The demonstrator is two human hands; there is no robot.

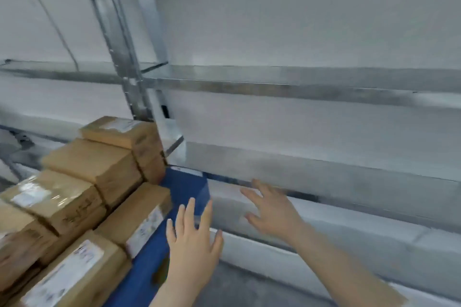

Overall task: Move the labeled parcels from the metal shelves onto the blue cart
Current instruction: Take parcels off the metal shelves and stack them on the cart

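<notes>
Several brown cardboard parcels (82, 197) with white labels are stacked on the blue cart (184, 182) at the lower left. My left hand (193, 244) hovers with fingers spread over the cart's right edge, holding nothing. My right hand (272, 209) reaches out, fingers apart, toward the lower metal shelf (324, 169), which shows no parcels. The picture is blurred by motion.
Metal shelf boards (274, 85) run across the view at two heights, carried by a grey upright post (134, 57). A pale wall stands behind them. Grey floor (249, 286) shows between the cart and the shelving.
</notes>
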